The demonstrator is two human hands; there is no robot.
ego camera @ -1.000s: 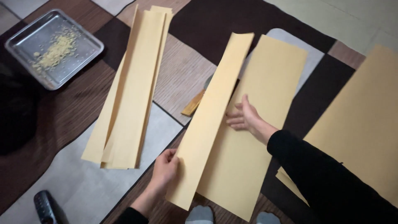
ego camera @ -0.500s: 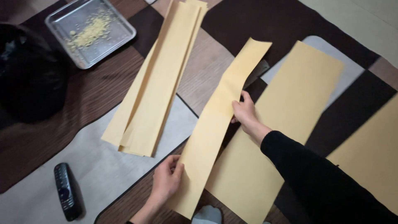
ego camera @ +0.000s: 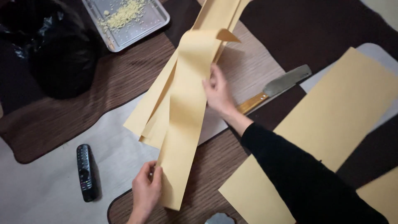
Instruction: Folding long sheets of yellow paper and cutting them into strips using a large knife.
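Left hand point(ego camera: 146, 191) pinches the near end of a long tan strip point(ego camera: 184, 112), thumb on top, grip clamped on its edge. Right hand point(ego camera: 217, 92) holds the same strip at its right edge farther up, fingers closed on it; black sleeve point(ego camera: 298, 174) runs back toward the lower right. The strip's far end curls over. It lies across a pile of like strips point(ego camera: 155, 118) on the patterned floor mat point(ego camera: 62, 116). A knife point(ego camera: 275, 88) with a wooden handle lies just right of the right hand. Wide tan sheet point(ego camera: 331, 128) lies farther right. Black remote point(ego camera: 85, 172) lies left of the left hand. Metal tray point(ego camera: 128, 18) holding yellow crumbs and a black bag point(ego camera: 49, 54) sit at upper left.
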